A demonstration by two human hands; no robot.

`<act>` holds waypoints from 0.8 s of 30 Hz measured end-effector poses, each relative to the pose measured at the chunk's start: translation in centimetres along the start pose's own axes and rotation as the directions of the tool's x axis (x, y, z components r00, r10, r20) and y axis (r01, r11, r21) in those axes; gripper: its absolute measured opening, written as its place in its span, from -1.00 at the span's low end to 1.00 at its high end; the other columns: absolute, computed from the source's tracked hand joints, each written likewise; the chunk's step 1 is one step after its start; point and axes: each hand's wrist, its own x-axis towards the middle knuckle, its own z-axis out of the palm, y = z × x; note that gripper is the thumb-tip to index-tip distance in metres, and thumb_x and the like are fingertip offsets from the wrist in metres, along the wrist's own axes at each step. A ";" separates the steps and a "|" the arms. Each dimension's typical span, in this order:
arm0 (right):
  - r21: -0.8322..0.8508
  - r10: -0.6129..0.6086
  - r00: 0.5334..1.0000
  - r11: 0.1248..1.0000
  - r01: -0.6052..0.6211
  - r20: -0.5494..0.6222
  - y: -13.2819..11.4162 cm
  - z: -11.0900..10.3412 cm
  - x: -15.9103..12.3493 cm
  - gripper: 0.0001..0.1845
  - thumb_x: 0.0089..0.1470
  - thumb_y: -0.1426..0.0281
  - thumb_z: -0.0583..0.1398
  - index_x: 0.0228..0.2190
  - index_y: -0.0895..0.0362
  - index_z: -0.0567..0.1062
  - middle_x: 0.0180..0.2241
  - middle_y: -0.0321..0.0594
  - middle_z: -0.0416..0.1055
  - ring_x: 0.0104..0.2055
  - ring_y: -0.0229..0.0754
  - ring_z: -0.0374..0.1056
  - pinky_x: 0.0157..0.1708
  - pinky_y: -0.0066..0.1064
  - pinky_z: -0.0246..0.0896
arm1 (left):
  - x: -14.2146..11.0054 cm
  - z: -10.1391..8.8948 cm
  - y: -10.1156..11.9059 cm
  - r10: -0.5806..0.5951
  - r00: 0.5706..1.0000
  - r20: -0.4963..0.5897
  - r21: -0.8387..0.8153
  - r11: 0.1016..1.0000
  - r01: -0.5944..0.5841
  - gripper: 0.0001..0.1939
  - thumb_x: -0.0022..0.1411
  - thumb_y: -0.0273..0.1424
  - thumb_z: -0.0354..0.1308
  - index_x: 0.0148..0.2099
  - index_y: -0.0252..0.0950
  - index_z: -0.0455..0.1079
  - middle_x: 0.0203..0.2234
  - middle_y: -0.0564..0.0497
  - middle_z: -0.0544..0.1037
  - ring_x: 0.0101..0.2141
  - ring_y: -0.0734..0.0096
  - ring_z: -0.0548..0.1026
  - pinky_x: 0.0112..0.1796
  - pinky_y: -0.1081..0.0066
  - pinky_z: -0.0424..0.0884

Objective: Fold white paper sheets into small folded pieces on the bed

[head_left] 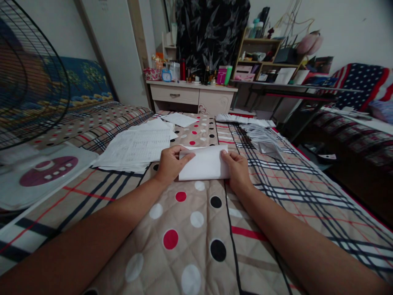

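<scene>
Watching from in here, I see both hands on a folded white paper (204, 166) at the middle of the frame, just above the dotted bedspread (192, 221). The left hand (169, 166) pinches its left end, thumb on the face and fingers behind; the right hand (239, 170) clamps the right end, thumb near the upper corner. The paper's lower edge runs nearly straight between them. Left of the hands, a spread of written sheets (138, 143) comes close to the left knuckles, so room is tight on that side. To the right, plaid cloth lies between the right hand and a row of folded papers (264, 141) at the upper right, well apart from it. Below the hands, bare dotted cloth reaches down to the frame's bottom edge between the forearms. The bed's red-trimmed edge slants down the right side, and a fan (30, 82) fills the upper left corner.
</scene>
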 end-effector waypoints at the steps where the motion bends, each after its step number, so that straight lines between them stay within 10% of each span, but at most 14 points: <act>1: 0.015 -0.013 0.999 1.000 0.013 -0.030 -0.1 -0.1 0.1 -0.71 -0.22 0.17 0.35 -0.55 0.15 0.50 -0.59 -0.32 0.40 -0.56 -0.30 0.19 -0.56 -0.46 0.06 | -0.1 0.0 0.1 0.006 1.000 0.008 0.014 1.000 -0.006 -0.82 -0.04 -0.31 0.32 -0.45 -0.33 0.49 -0.56 0.04 0.54 -0.56 0.46 0.40 -0.55 0.50 0.27; 24: 0.206 0.025 0.998 0.979 -0.012 -0.057 -0.7 0.2 0.0 -0.77 -0.37 0.37 0.36 -0.71 0.15 0.40 -0.53 -0.34 0.38 -0.51 -0.32 0.21 -0.55 -0.47 0.08 | 0.1 0.0 -1.0 -0.040 0.994 -0.100 -0.134 0.991 0.027 -0.57 0.06 -0.23 0.25 -0.66 -0.33 0.19 -0.70 0.14 0.13 -0.60 0.59 0.05 -0.59 0.50 -0.03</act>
